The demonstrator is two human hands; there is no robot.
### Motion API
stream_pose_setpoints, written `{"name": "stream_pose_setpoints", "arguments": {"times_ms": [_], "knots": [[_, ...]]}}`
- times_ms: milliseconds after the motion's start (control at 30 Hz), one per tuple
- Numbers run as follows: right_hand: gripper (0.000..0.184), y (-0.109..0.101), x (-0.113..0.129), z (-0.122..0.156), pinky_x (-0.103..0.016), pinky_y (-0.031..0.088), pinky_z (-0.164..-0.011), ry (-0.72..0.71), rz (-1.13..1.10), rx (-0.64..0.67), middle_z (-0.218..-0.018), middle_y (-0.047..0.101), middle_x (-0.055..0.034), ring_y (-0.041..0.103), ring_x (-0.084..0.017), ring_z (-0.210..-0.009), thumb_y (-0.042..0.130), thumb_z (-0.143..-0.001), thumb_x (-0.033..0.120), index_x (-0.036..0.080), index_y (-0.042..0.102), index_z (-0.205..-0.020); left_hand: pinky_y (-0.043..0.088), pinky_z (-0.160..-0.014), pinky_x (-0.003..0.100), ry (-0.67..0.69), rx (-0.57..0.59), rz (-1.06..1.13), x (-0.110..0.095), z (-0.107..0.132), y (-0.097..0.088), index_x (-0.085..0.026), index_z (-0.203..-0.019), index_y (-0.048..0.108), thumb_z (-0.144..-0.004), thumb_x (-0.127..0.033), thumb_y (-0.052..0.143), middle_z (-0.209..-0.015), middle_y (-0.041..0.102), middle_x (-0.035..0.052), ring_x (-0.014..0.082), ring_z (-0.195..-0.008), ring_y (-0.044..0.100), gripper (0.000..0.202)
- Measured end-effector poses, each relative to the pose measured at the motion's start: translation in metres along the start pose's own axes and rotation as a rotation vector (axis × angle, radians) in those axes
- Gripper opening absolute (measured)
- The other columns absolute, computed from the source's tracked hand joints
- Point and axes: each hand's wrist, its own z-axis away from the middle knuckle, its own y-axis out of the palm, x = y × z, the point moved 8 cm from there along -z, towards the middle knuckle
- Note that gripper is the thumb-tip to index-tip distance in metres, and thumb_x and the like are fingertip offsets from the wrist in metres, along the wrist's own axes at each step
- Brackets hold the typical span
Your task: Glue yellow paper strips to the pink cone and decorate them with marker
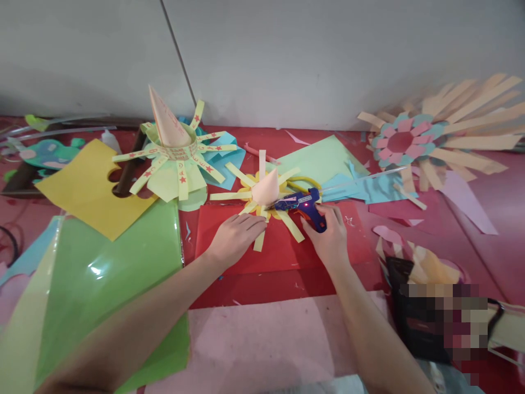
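Note:
My right hand [328, 235] grips a blue glue gun [301, 203] whose nozzle points left at the base of a small peach paper cone [266, 187]. The cone stands on a yellow paper sunburst [287, 223] with several strips fanning out, lying on a red sheet [279, 251]. My left hand [235, 234] lies flat, fingers stretched out, pressing on the lower left strips of the sunburst beside the cone.
A larger finished cone craft with starred yellow strips [174, 150] stands at the back left. Yellow [82, 189] and green [110, 279] sheets lie left, a pink sheet [262, 345] near me. A pink-blue paper flower [404, 143] sits back right, a black bag [422, 317] right.

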Motion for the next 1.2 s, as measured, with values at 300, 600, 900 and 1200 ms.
{"name": "stream_pose_setpoints", "arguments": {"times_ms": [300,600,900,1200], "knots": [[0.025,-0.001,0.003,0.000,-0.036,0.054,-0.073,-0.044,0.041,-0.021,-0.099,0.059,-0.0073,0.061,-0.021,-0.092,0.064,-0.075,0.027,0.022,0.054,-0.098,0.051,-0.072,0.029,0.000,-0.008,0.010,-0.001,-0.001,-0.002,-0.015,-0.100,0.062,-0.092,-0.011,0.044,-0.104,0.069,0.0028,0.0176,-0.092,0.065,0.020],[0.028,0.001,0.000,0.001,-0.036,0.053,-0.072,-0.042,0.056,0.004,-0.099,0.060,-0.0087,0.060,-0.022,-0.091,0.066,-0.074,0.032,0.020,0.054,-0.097,0.050,-0.072,0.029,-0.010,-0.018,0.003,0.001,0.002,0.002,-0.015,-0.104,0.059,-0.093,-0.013,0.044,-0.105,0.068,0.0039,0.0169,-0.092,0.064,0.019],[0.033,-0.006,-0.009,-0.001,-0.036,0.050,-0.074,0.129,0.030,-0.068,-0.092,0.060,-0.0065,0.059,-0.021,-0.086,0.065,-0.072,0.043,0.020,0.055,-0.094,0.050,-0.070,0.027,-0.046,-0.061,-0.028,0.001,-0.002,-0.002,-0.016,-0.101,0.057,-0.092,-0.016,0.047,-0.107,0.066,0.0055,0.0165,-0.089,0.065,0.013],[0.033,-0.010,-0.012,-0.002,-0.034,0.049,-0.071,0.187,0.002,-0.093,-0.090,0.059,-0.0055,0.057,-0.019,-0.083,0.066,-0.070,0.043,0.020,0.056,-0.092,0.052,-0.083,0.029,-0.015,-0.022,0.036,0.001,0.001,0.003,-0.014,-0.105,0.056,-0.094,-0.012,0.039,-0.108,0.065,0.0072,0.0166,-0.096,0.064,0.021]]}}
